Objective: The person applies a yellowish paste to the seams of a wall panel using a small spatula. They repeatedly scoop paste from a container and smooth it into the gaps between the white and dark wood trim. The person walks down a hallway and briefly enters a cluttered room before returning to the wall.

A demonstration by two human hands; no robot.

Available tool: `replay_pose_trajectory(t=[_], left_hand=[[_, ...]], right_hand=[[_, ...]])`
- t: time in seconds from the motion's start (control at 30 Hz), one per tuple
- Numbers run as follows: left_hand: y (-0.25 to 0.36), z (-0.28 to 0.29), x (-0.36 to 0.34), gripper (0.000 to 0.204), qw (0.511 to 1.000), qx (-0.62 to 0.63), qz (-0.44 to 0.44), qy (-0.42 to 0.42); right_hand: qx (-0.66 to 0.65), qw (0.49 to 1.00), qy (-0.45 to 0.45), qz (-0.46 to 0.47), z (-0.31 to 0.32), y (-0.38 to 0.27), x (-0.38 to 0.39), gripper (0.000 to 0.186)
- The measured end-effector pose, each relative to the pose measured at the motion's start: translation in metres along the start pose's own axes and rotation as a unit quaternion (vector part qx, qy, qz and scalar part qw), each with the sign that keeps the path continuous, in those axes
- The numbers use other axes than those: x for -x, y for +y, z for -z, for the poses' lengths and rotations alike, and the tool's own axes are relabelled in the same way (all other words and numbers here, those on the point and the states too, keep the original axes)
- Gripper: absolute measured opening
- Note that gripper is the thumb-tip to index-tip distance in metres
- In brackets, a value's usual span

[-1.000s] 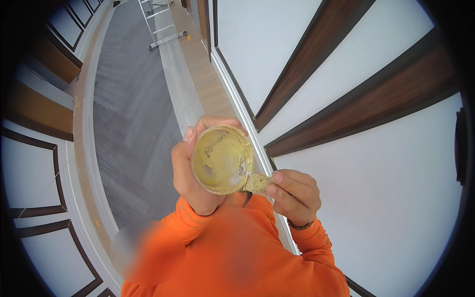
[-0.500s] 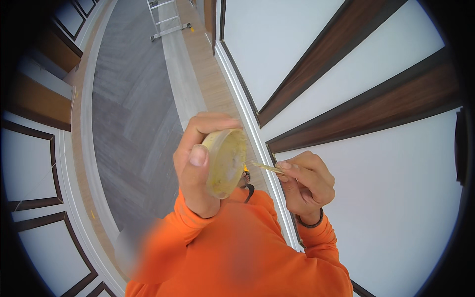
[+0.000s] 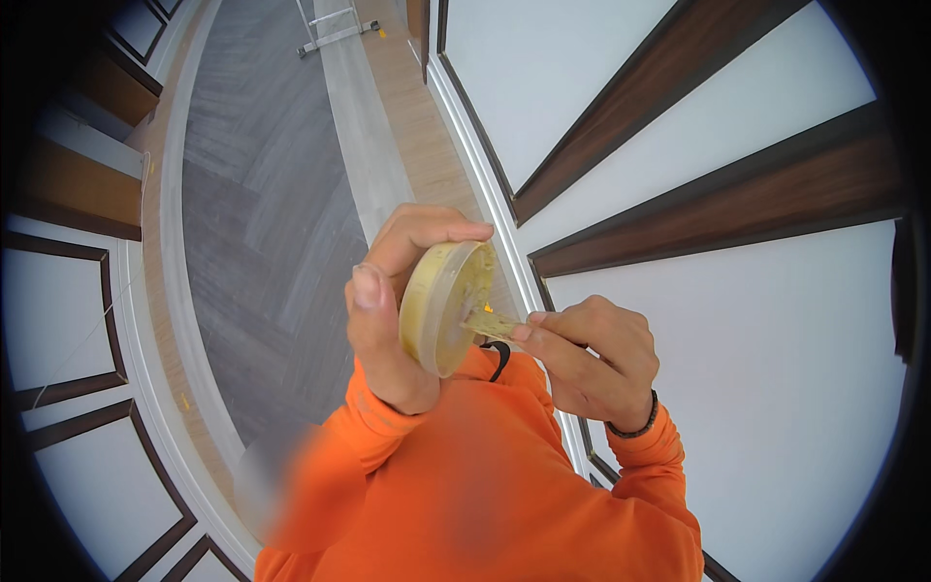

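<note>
A shallow round plastic tub [image 3: 432,310] with yellow paste smeared inside is tilted on its side in my left hand [image 3: 376,335], whose fingers wrap round its back and far edge. Between the fingertips of my right hand [image 3: 601,359] is a small, flat, paste-smeared scraper [image 3: 497,325]. Its end reaches into the mouth of the tub; whether it touches the paste is hard to tell. Orange sleeves cover both my forearms, and a dark band circles my right wrist.
A white wall [image 3: 737,388] with dark wooden trim [image 3: 737,218] rises close on my right. Framed panels [image 3: 63,320] line the left side. Grey herringbone flooring [image 3: 252,242] runs ahead, bordered by pale strips. The foot of an aluminium ladder [image 3: 335,37] stands at the far end.
The tub has turned from facing up toward me to tipped rightward. The scraper drew slightly away, then moved back into the tub's opening. The ladder has shifted upward in the view.
</note>
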State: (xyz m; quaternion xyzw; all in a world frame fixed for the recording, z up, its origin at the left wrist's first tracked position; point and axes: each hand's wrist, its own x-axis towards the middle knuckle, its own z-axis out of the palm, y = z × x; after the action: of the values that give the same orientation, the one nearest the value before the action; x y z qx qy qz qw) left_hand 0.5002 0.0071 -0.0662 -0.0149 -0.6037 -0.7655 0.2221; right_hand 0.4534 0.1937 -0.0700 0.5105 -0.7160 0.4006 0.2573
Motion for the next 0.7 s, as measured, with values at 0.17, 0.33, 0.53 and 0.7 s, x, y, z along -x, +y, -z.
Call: replay_pose_trajectory(t=[0.17, 0.33, 0.53, 0.7], left_hand=[[-0.003, -0.002, 0.004, 0.088, 1.0, -0.016, -0.009, 0.01], [-0.011, -0.003, 0.001, 0.092, 0.998, -0.048, -0.02, 0.018], [-0.011, -0.005, -0.003, 0.094, 0.998, -0.05, -0.012, 0.023], [-0.008, -0.007, -0.002, 0.096, 0.999, -0.046, -0.002, 0.013]], right_hand=[[-0.051, 0.995, -0.045, -0.068, 0.006, -0.008, 0.002, 0.036], [-0.136, 0.977, -0.037, -0.162, 0.001, -0.007, 0.01, 0.033], [-0.284, 0.902, 0.019, -0.324, -0.002, -0.008, 0.006, 0.027], [-0.144, 0.965, 0.063, -0.21, -0.006, 0.002, 0.003, 0.029]])
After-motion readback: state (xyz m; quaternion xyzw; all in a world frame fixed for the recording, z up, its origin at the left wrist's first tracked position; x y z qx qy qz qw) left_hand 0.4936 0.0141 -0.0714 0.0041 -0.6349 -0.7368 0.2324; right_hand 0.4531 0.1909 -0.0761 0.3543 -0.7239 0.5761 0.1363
